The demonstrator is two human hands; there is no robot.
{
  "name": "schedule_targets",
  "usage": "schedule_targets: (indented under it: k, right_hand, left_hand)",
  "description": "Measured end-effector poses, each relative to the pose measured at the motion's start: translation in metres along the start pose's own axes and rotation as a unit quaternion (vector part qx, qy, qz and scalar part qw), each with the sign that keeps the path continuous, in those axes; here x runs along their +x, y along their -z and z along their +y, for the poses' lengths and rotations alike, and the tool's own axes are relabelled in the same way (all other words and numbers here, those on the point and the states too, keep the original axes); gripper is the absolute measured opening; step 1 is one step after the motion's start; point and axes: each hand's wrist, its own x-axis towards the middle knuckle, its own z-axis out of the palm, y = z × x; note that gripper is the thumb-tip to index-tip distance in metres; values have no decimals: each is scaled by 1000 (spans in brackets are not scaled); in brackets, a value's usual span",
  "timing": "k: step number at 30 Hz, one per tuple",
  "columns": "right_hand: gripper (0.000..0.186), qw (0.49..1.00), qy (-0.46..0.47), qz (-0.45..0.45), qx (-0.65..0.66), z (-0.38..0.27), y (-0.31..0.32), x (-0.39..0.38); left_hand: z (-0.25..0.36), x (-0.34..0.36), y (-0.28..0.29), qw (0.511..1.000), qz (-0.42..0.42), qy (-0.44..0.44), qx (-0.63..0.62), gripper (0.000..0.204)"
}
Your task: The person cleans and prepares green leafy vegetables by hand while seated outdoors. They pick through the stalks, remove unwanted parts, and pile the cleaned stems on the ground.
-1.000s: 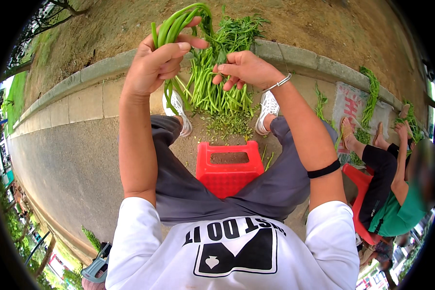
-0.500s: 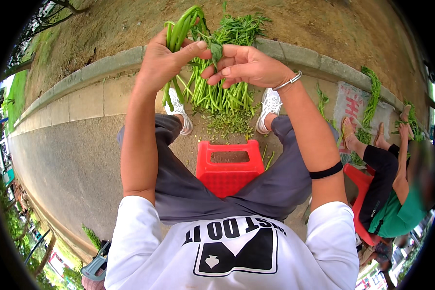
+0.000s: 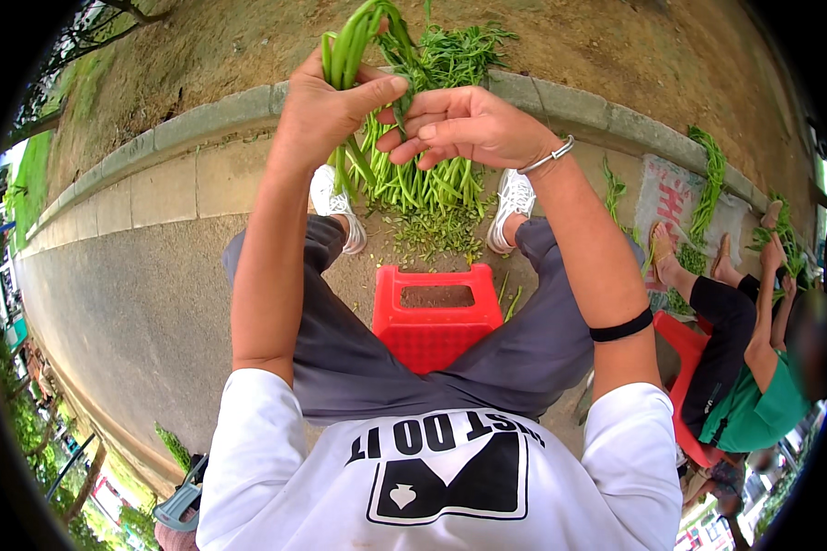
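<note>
Long green leafy stems (image 3: pixel 345 60) are grasped, bent over, in my left fingers (image 3: pixel 379 93), raised near the heaped green stalks (image 3: pixel 423 184); my right fingers (image 3: pixel 446 132) curl close by, pinching or not I cannot tell.

Pavement (image 3: pixel 138 303) lies open leftward; heaped greens (image 3: pixel 427 188) block ahead.

Bright, diffuse daylight lays soft shading on your white short-sleeved T-shirt (image 3: pixel 441 477). Your fisheye view bows the long grey concrete kerb (image 3: pixel 570 106) into an arch and blackens the corners, while blur smears the head (image 3: pixel 810 344) of the co-worker in green (image 3: pixel 758 410).
</note>
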Motion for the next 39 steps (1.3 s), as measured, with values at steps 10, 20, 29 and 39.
schedule_targets:
  k: [10,20,29,39]
  right_hand:
    - [30,998,-12,56,-18,3,0,4]
    - [22,983,-2,109,-146,2,-5,9]
    - [15,970,6,92,-226,16,-2,11]
    - [23,978,39,186,-82,15,-8,12]
  left_hand:
    - [-2,2,-3,997,66,-22,-37,54]
    - [-8,3,-6,995,82,-38,-39,53]
    - [0,4,-5,992,115,-24,-52,50]
    - [7,1,1,993,77,20,-89,48]
